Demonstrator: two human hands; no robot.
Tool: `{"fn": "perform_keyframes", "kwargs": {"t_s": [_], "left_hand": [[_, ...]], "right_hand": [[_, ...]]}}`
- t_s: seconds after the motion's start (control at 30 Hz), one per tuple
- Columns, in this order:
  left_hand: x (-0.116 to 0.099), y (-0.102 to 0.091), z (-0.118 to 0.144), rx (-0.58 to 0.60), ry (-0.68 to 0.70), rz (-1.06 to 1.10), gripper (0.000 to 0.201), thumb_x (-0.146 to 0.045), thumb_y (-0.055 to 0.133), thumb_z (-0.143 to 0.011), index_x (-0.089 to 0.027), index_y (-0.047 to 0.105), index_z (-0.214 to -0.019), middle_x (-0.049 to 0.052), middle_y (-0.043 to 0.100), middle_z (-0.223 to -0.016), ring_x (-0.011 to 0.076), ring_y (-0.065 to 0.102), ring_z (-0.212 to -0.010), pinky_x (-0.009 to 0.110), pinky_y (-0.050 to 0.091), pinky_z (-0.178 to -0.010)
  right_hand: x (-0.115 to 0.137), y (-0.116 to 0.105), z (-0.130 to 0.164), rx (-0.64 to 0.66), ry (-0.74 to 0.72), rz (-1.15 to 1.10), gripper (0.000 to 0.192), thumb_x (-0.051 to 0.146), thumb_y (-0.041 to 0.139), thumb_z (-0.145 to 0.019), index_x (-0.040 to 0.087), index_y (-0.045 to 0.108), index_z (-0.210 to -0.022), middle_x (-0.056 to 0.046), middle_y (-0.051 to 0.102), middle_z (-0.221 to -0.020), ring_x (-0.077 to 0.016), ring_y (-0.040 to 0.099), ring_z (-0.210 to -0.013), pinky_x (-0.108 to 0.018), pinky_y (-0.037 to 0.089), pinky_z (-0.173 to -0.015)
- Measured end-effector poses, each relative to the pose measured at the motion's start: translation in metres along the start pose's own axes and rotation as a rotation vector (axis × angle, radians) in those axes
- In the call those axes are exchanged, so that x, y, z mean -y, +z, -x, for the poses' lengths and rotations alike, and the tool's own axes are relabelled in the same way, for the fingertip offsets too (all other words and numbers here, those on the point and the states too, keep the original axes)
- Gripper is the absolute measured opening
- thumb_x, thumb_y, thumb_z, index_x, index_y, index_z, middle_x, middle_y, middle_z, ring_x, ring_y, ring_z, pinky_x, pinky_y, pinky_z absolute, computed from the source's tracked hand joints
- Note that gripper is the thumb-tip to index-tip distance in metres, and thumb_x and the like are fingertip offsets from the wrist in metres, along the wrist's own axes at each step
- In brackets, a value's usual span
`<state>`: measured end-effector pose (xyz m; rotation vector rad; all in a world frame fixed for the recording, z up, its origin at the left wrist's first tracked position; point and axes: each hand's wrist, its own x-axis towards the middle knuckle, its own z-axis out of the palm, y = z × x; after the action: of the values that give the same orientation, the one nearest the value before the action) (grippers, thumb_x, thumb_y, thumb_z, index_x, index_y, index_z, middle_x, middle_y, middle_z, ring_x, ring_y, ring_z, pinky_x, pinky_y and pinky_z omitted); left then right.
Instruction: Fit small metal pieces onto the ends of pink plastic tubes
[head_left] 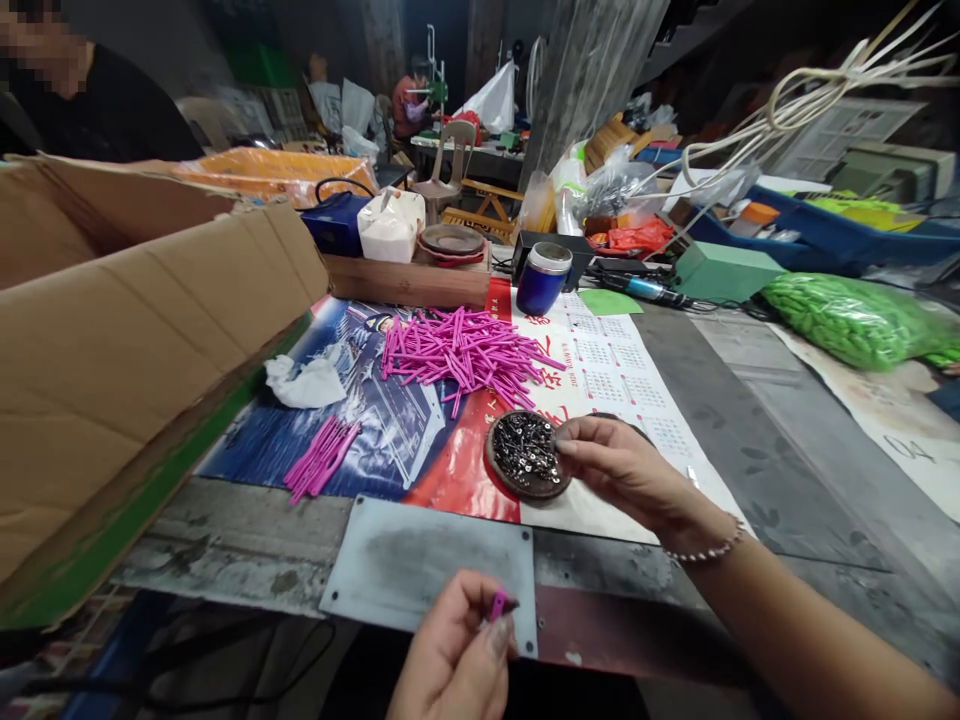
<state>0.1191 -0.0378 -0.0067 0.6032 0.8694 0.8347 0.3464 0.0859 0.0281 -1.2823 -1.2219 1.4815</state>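
Observation:
Low at the front, my left hand (457,655) pinches a pink plastic stick (499,604); only its end shows above the fingers. My right hand (626,465) is at the right rim of a round dish (491,468) full of small dark metal pieces (525,448). Its thumb and fingertips are pressed together, and whatever they may hold is too small to make out. Beyond the dish lies a big heap of pink sticks (461,350). A smaller bundle of pink sticks (322,458) rests to the left. Below my left hand's far side is a grey metal plate (390,560).
A tall cardboard box (165,290) takes up the left side. Crumpled tissue (304,382) lies beside it on the calendar sheet (622,370). Behind are a wooden block (405,281), a blue mug (541,285) and a green bag (855,320). People are in the background.

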Motion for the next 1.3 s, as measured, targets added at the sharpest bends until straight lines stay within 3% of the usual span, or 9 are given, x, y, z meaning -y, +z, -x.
{"fn": "perform_keyframes", "kwargs": {"t_s": [0.1, 0.2, 0.37, 0.63, 0.8, 0.93, 1.1, 1.3], "left_hand": [[-0.015, 0.017, -0.015, 0.0, 0.006, 0.094, 0.048, -0.057, 0.083, -0.076, -0.017, 0.064, -0.094, -0.012, 0.043, -0.057, -0.0009, 0.022, -0.038, 0.015, 0.015, -0.039], [-0.028, 0.034, -0.027, -0.01, 0.018, 0.173, 0.047, -0.052, 0.085, -0.075, -0.014, 0.063, -0.091, -0.009, 0.048, -0.062, -0.0019, 0.023, -0.04, 0.015, 0.016, -0.04], [-0.029, 0.045, -0.032, -0.004, 0.037, 0.201, 0.048, -0.055, 0.084, -0.075, -0.015, 0.057, -0.08, -0.008, 0.051, -0.062, -0.0018, 0.026, -0.04, 0.015, 0.017, -0.04], [-0.011, 0.047, -0.031, -0.086, 0.108, 0.167, 0.048, -0.052, 0.087, -0.073, -0.016, 0.056, -0.078, -0.011, 0.041, -0.059, 0.0018, 0.028, -0.046, 0.012, 0.021, -0.041], [-0.009, 0.04, -0.028, -0.047, 0.152, 0.092, 0.044, -0.052, 0.082, -0.079, -0.017, 0.056, -0.077, -0.01, 0.041, -0.059, 0.0034, 0.027, -0.048, 0.014, 0.023, -0.043], [-0.008, 0.026, -0.024, 0.025, 0.129, -0.103, 0.034, -0.045, 0.075, -0.087, -0.016, 0.058, -0.077, -0.006, 0.048, -0.066, 0.007, 0.037, -0.057, 0.017, 0.035, -0.054], [-0.011, 0.018, -0.016, 0.054, 0.078, -0.373, 0.028, -0.033, 0.071, -0.088, -0.017, 0.054, -0.072, -0.005, 0.045, -0.065, 0.0097, 0.037, -0.061, 0.019, 0.032, -0.057], [-0.012, 0.021, -0.009, 0.09, 0.005, -0.463, 0.023, -0.029, 0.066, -0.088, -0.018, 0.055, -0.071, -0.005, 0.047, -0.06, 0.0107, 0.037, -0.058, 0.021, 0.028, -0.053]], "right_hand": [[0.002, 0.015, 0.016, 0.004, 0.058, -0.146, 0.043, 0.052, 0.088, -0.064, 0.018, 0.064, -0.072, 0.001, 0.06, -0.064, -0.011, 0.055, -0.058, -0.025, 0.047, -0.059], [-0.001, 0.031, 0.034, -0.007, 0.08, -0.254, 0.04, 0.047, 0.092, -0.063, 0.017, 0.066, -0.071, 0.001, 0.062, -0.065, -0.0107, 0.055, -0.06, -0.023, 0.046, -0.06], [-0.019, 0.047, 0.056, -0.11, -0.033, -0.285, 0.032, 0.04, 0.092, -0.069, 0.017, 0.071, -0.075, 0.001, 0.065, -0.071, -0.0115, 0.058, -0.067, -0.022, 0.048, -0.066], [-0.034, 0.061, 0.075, -0.195, -0.323, -0.042, 0.014, 0.032, 0.078, -0.086, 0.021, 0.071, -0.08, 0.0, 0.066, -0.079, -0.0125, 0.061, -0.075, -0.019, 0.051, -0.07], [-0.04, 0.063, 0.086, -0.172, -0.383, 0.007, 0.004, 0.029, 0.07, -0.093, 0.026, 0.071, -0.096, 0.001, 0.07, -0.088, -0.012, 0.066, -0.081, -0.017, 0.054, -0.074], [-0.037, 0.055, 0.097, -0.101, -0.452, 0.185, 0.026, 0.027, 0.067, -0.096, 0.032, 0.064, -0.121, 0.0, 0.072, -0.105, -0.0133, 0.068, -0.091, -0.021, 0.054, -0.084], [-0.029, 0.047, 0.109, 0.052, -0.489, 0.471, 0.007, 0.023, 0.062, -0.098, 0.023, 0.069, -0.101, -0.002, 0.069, -0.088, -0.0156, 0.066, -0.081, -0.023, 0.051, -0.073], [-0.03, 0.044, 0.121, 0.081, -0.458, 0.518, 0.008, 0.022, 0.061, -0.099, 0.023, 0.069, -0.098, -0.003, 0.071, -0.087, -0.0169, 0.069, -0.079, -0.023, 0.052, -0.07]]}}
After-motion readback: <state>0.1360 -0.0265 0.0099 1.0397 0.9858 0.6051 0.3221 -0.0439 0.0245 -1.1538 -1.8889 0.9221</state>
